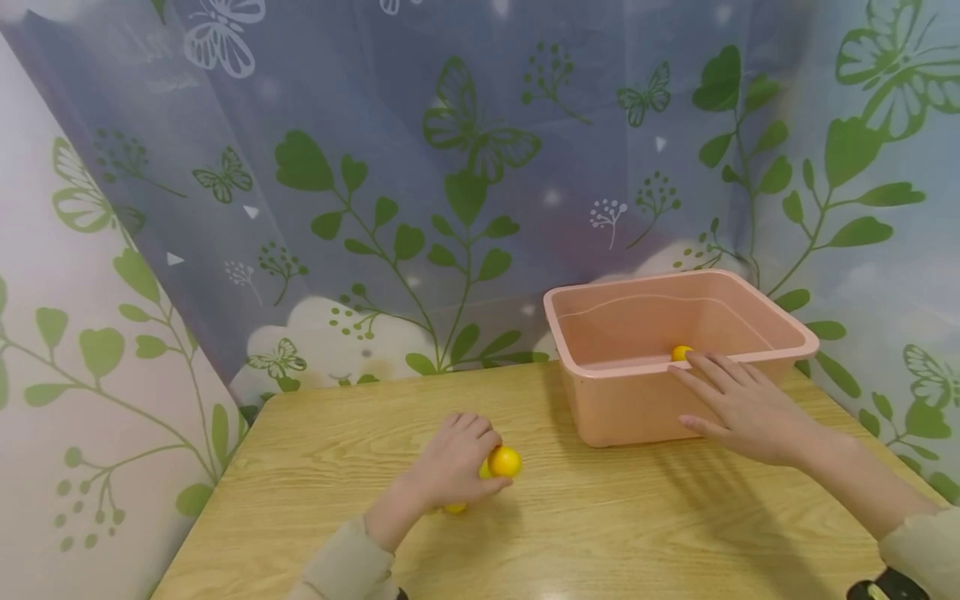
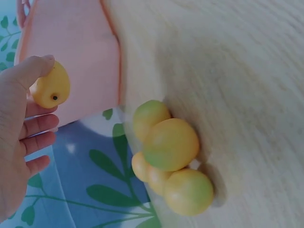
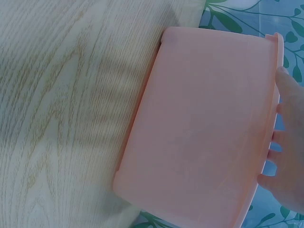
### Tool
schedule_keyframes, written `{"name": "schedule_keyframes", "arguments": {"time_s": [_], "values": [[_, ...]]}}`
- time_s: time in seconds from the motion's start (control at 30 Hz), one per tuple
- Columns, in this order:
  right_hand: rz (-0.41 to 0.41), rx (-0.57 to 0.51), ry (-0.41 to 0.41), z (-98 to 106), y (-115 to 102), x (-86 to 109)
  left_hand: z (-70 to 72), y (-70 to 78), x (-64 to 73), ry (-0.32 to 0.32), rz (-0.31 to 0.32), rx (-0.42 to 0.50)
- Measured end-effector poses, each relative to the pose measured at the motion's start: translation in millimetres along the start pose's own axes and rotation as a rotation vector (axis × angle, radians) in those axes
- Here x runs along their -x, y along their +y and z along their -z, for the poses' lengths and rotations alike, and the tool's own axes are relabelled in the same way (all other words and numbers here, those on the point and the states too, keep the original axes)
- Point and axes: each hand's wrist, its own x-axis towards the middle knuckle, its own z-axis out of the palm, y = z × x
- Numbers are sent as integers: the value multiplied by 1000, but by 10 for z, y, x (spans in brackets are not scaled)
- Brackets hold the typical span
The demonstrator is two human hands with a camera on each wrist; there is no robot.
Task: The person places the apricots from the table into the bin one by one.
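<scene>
- Left hand (image 1: 461,462) pinches one fruit (image 1: 506,462), apart from the pile (image 2: 171,145); the step seems to be transfer.
- Right hand (image 1: 742,408) rests on the bin (image 1: 630,408), fingers extended.
- Next move probably calls for lifting fruit towards 2 o'clock, over the bin.

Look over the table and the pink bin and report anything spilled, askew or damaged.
Nothing stands out. The pink bin stands upright on the table, with no visible cracks; the yellow fruits lie clustered and the left hand pinches another fruit. I see no spill, though part of the bin's inside is hidden.
</scene>
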Motion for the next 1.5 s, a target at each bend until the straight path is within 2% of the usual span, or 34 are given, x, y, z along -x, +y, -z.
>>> {"name": "schedule_keyframes", "arguments": {"time_s": [0.3,0.47,0.8,1.27,1.5], "values": [[-8,5,-4,4,-3,-1,110,-68,-50,5,26,21],[-7,-1,1,-3,-3,-2,177,-102,-95,41,2,10],[-10,5,9,-6,0,-1,291,-119,-227,56,-27,-18],[-7,0,-4,12,-8,-10,441,-160,-478,87,-35,-87],[-9,-5,-3,-1,-4,-6,518,-146,-624,59,-11,-114]]}}
